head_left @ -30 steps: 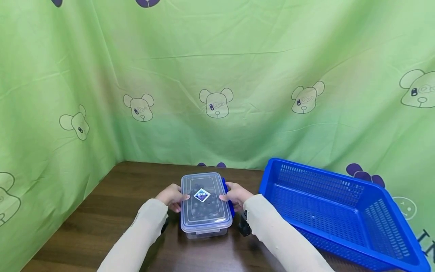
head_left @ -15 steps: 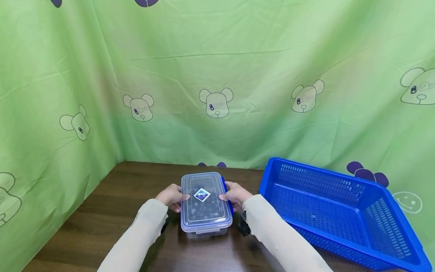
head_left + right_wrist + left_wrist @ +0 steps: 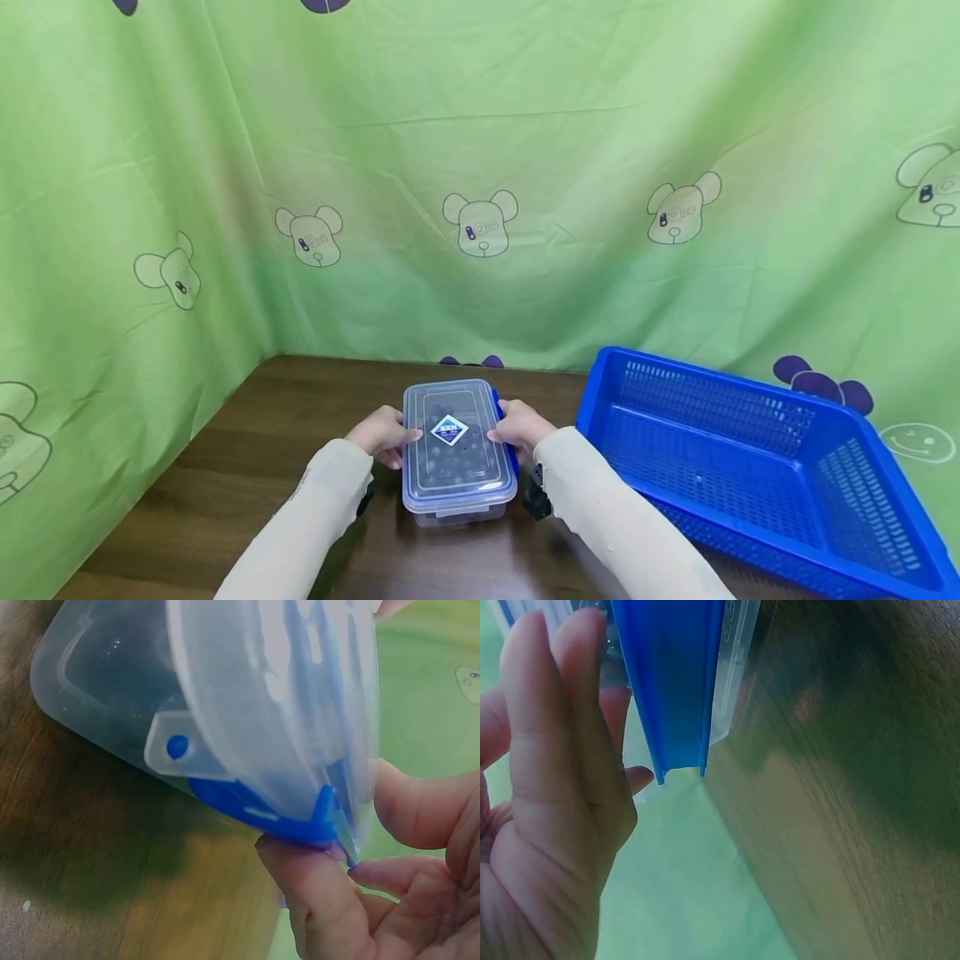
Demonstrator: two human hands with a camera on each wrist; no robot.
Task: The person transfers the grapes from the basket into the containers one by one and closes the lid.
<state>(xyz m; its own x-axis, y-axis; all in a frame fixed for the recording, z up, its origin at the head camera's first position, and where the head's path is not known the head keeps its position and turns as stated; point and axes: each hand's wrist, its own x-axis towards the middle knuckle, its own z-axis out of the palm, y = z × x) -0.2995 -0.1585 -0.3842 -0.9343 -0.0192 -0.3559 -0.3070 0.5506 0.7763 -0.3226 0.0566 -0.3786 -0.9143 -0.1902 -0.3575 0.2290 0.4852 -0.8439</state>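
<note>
A clear plastic food container [image 3: 457, 392] with a lid sits on the table between both hands. Dark round pieces show through its lid, which bears a diamond-shaped label [image 3: 449, 430]. At its left side, my left hand [image 3: 379, 432] grips it, thumb over the lid's edge and fingers lower down. A blue latch [image 3: 671, 690] stands beside those fingers in the left wrist view. On the opposite side my right hand [image 3: 522, 429] holds the container, its thumb on the lid. In the right wrist view, fingers [image 3: 315, 885] press against another blue latch [image 3: 262, 820], swung out from the wall.
A large blue mesh basket [image 3: 705, 492] stands at the right of the brown wooden table [image 3: 225, 483], close to the right forearm. Green cloth [image 3: 390, 175] printed with bear heads hangs behind and along the left side.
The head view has shifted slightly, so everything sits a few pixels further right. Both hands keep the same hold on the container.
</note>
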